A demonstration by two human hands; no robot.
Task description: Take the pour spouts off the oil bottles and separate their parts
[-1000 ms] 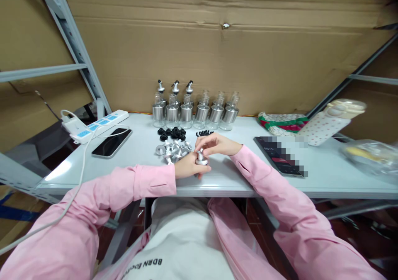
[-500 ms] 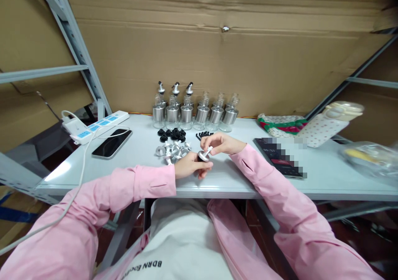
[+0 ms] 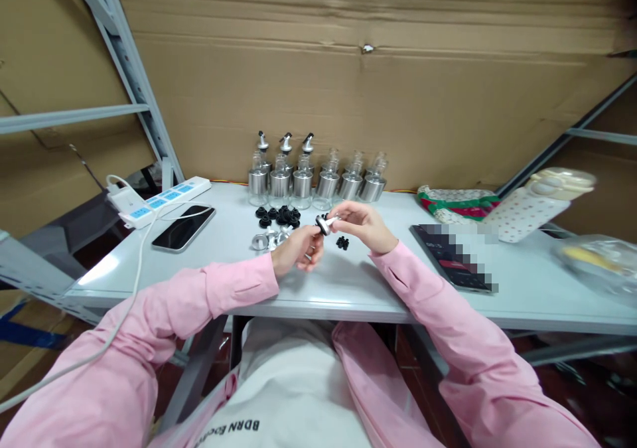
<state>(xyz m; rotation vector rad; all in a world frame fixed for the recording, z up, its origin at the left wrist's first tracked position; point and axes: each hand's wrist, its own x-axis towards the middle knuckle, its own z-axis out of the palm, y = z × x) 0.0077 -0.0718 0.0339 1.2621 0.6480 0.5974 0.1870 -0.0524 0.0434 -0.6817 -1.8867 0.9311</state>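
Between my hands is a bottle pourer [image 3: 328, 223], a silver spout with a black collar, tipped on its side. My right hand [image 3: 362, 225] pinches the silver spout end. The fingertips of my left hand [image 3: 299, 247] are at the black collar, its other fingers curled below. Beyond my left hand lie loose silver spout parts [image 3: 271, 237], partly hidden by it. Several black ring-shaped stoppers [image 3: 284, 216] are piled just behind them. Small black pieces [image 3: 342, 243] sit in a cluster beneath my right hand.
Rows of glass bottles with steel sleeves [image 3: 302, 184] stand at the back; three carry pourers [image 3: 308, 144]. To the left are a phone [image 3: 184, 228] and a power strip [image 3: 172, 199] with a cable. A second phone [image 3: 450, 259], a patterned cloth [image 3: 458, 202] and a dotted bottle [image 3: 530, 209] occupy the right.
The pourer has gone from nearly upright to lying sideways and a little farther from me. My left hand has shifted left and forward, its grip loosened; more black pieces show under my right hand.
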